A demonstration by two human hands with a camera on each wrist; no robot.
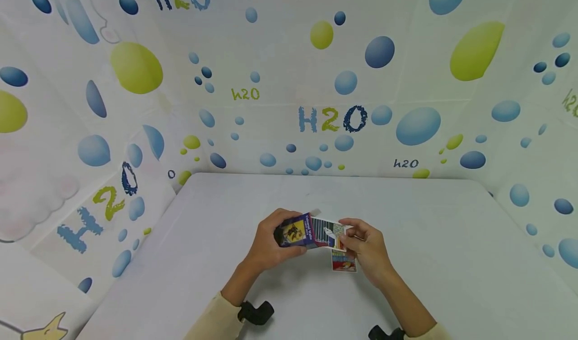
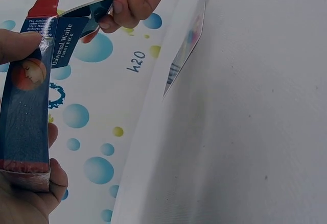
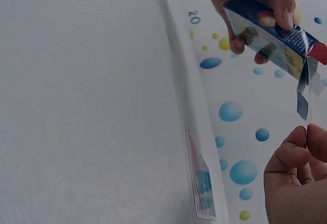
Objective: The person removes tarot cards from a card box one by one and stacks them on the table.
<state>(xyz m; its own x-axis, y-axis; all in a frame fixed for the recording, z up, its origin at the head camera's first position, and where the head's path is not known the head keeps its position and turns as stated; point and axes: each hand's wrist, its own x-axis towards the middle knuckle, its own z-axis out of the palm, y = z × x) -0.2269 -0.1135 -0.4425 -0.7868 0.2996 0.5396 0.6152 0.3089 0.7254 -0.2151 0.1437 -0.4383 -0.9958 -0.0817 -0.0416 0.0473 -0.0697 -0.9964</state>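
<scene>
My left hand (image 1: 265, 239) grips a dark blue tarot card box (image 1: 294, 233) above the table, thumb on one broad face and fingers round the other side. The left wrist view shows "Universal Waite Tarot Deck" on the box (image 2: 24, 122) and its red end flap (image 2: 43, 7) folded out. At the opened end, my right hand (image 1: 368, 249) pinches the outer edge of a card (image 1: 327, 233), whose inner end meets the box mouth. How far it reaches inside is hidden. Below the right hand, a colourful card (image 1: 344, 263) lies on the table, partly covered in the head view.
The white tabletop (image 1: 217, 204) spreads around both hands, with its far edge against a patterned backdrop (image 1: 280, 79) of blue and green dots. Black straps or mounts (image 1: 256, 313) sit at both wrists, by the cream sleeves (image 1: 217, 320).
</scene>
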